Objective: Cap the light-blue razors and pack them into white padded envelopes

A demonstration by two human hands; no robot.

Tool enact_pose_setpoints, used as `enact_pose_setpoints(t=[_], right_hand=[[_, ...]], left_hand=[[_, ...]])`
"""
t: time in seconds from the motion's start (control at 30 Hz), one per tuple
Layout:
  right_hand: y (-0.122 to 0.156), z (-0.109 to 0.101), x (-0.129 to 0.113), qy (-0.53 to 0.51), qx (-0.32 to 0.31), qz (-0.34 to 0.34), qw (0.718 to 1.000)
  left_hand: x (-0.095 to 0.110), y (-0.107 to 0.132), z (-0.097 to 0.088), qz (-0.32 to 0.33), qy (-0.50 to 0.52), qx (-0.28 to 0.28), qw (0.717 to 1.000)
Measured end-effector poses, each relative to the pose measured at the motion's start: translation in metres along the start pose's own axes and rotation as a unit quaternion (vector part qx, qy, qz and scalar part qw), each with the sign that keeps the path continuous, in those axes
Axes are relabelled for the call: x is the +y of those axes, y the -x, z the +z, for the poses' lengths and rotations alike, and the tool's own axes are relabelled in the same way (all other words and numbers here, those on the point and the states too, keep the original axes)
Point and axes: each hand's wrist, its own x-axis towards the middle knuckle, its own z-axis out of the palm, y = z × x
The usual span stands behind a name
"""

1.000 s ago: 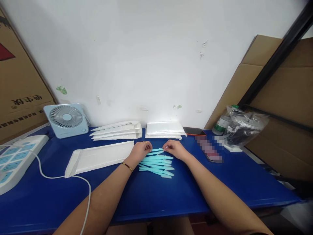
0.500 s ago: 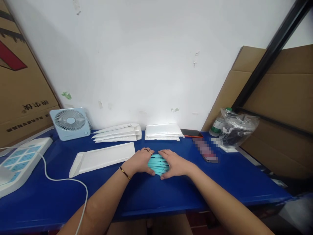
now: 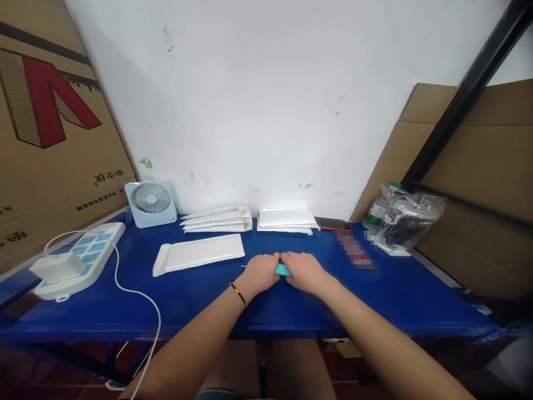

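Observation:
My left hand (image 3: 263, 272) and my right hand (image 3: 303, 270) are pressed together on the blue table (image 3: 208, 294), closed around a bunch of teal plastic sticks (image 3: 282, 270). Only a short stretch of the sticks shows between the two hands, and a thin tip pokes out to the left. A single white padded envelope (image 3: 199, 253) lies flat just left of my left hand, its flap end turned left.
Two stacks of white envelopes (image 3: 216, 220) (image 3: 286, 219) sit by the wall. A small blue fan (image 3: 150, 202) stands at the back left, a power strip with a charger (image 3: 75, 261) and white cable at the left. A phone (image 3: 331, 223), bottle and plastic bag (image 3: 406, 218) are at right.
The spread-out teal sticks have been swept together: my hands went from their two ends to closing over them in a bunch. The view has pulled back and shifted.

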Motion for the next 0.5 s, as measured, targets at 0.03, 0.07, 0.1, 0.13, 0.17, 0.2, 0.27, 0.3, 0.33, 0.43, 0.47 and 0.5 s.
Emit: enact_pose_setpoints(t=[0.03,0.07,0.1,0.13,0.17,0.2,0.27,0.3,0.33,0.43,0.47,0.5], right_hand=[[0.005,-0.014,0.0,-0.02,0.014,0.004,1.0],[0.009,-0.03,-0.001,-0.055,0.043,-0.002,0.998],[0.013,-0.045,-0.002,-0.1,0.075,-0.016,0.992],[0.016,-0.059,-0.004,-0.147,0.106,-0.031,0.983],[0.018,-0.071,-0.009,-0.19,0.128,-0.047,0.972],[0.017,-0.08,-0.015,-0.224,0.139,-0.069,0.962],[0.011,-0.087,-0.029,-0.254,0.151,-0.093,0.951],[0.007,-0.086,-0.037,-0.254,0.145,-0.099,0.951],[0.002,-0.084,-0.042,-0.252,0.133,-0.103,0.953],[-0.004,-0.07,-0.045,-0.305,0.132,-0.091,0.939],[-0.002,-0.065,-0.04,-0.351,0.155,-0.079,0.92],[0.001,-0.059,-0.034,-0.406,0.186,-0.063,0.892]], left_hand=[[0.002,0.002,-0.001,-0.007,0.046,0.013,0.999],[0.005,0.003,-0.001,-0.012,0.1,0.03,0.994],[0.009,0.004,-0.001,-0.016,0.158,0.053,0.986],[0.013,0.004,0.0,-0.018,0.215,0.079,0.973],[0.017,0.004,0.003,-0.02,0.268,0.106,0.957],[0.022,0.003,0.006,-0.021,0.313,0.13,0.94],[0.029,0.002,0.014,-0.023,0.376,0.159,0.912],[0.031,0.003,0.018,-0.029,0.395,0.156,0.905],[0.033,0.004,0.021,-0.039,0.408,0.144,0.901],[0.034,0.011,0.026,-0.067,0.449,0.1,0.885],[0.033,0.013,0.026,-0.068,0.467,0.094,0.877],[0.032,0.016,0.024,-0.068,0.488,0.093,0.865]])
